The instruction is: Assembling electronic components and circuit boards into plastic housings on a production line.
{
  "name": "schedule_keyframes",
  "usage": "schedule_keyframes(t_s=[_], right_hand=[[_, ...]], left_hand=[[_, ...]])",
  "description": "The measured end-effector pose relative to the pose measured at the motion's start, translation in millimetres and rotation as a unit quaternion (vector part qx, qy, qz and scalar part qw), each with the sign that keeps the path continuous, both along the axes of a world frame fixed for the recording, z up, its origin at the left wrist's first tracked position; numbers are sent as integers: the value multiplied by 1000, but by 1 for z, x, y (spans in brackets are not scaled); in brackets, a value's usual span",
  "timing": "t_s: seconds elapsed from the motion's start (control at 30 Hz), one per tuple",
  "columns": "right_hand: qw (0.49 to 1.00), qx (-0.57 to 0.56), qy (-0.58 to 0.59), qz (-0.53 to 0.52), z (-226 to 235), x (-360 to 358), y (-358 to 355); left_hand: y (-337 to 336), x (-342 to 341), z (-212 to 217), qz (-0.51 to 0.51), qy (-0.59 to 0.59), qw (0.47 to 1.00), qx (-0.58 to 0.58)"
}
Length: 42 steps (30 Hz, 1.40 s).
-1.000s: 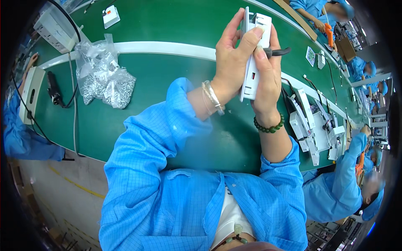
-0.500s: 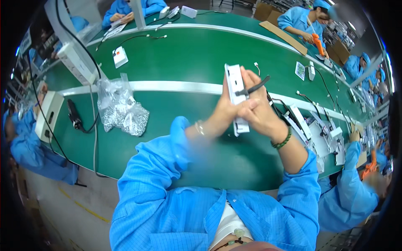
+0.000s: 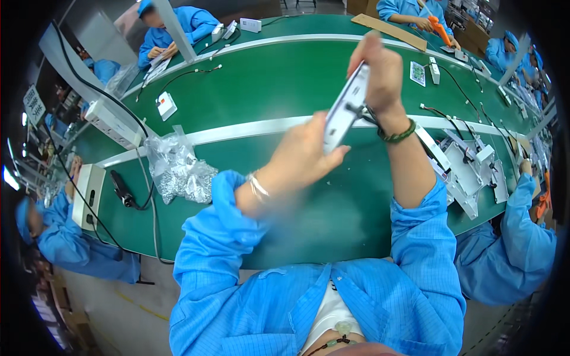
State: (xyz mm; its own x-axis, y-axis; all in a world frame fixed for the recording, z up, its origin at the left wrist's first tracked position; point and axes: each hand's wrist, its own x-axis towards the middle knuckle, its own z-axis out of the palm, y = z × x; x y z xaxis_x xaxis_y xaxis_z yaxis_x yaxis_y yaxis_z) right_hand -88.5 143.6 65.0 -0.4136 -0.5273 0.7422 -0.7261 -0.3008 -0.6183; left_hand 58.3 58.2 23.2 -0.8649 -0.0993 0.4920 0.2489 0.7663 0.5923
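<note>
White, rectangular plastic housing [image 3: 345,102] tilts above a green workbench [image 3: 249,71], lower end gripped by fingers of the left hand [image 3: 300,153], top by those of the right hand [image 3: 384,77], newly shifted upward, leaving uncovered its middle and black cable [image 3: 357,110].

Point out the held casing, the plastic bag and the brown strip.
Casing [image 3: 342,115], head view: middle of its face.
Plastic bag [image 3: 178,170], head view: its middle.
Brown strip [image 3: 389,31], head view: its middle.

bright, even light covers the green counter [image 3: 261,71], with a soft shadow near its front edge. a white light [image 3: 10,178] glares at far left. the left hand [image 3: 300,151] looks slightly blurred; the white rail [image 3: 237,130] bows and corners fall black.
</note>
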Motion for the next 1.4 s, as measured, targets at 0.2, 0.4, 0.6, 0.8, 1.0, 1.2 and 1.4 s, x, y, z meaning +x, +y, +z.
schedule_keyframes(t_s=[0.2, 0.4, 0.6, 0.8, 1.0, 1.2, 1.4], right_hand=[[999, -40, -14, -6, 0, -14, -39], [998, -12, 7, -66, -7, -24, -45], [996, -42, -79, -32, -3, -35, -56], [985, 60, -113, -113, -32, -54, -79], [962, 79, -252, -73, -53, -131, -60], [782, 497, 102, -363, -40, -226, 37], [651, 626, -20, -429, -112, -303, 64]], left_hand=[[4, -4, -10, 115, 52, 986, -111], [-16, -14, -25, 90, 65, 994, -16], [-19, -17, -21, 95, 123, 988, 3], [-36, -34, -43, 118, 15, 992, 43], [-127, -83, -68, 77, 30, 886, 456], [-270, -71, -134, 443, -111, 889, -42], [-210, -60, -115, 339, -17, 939, 45]])
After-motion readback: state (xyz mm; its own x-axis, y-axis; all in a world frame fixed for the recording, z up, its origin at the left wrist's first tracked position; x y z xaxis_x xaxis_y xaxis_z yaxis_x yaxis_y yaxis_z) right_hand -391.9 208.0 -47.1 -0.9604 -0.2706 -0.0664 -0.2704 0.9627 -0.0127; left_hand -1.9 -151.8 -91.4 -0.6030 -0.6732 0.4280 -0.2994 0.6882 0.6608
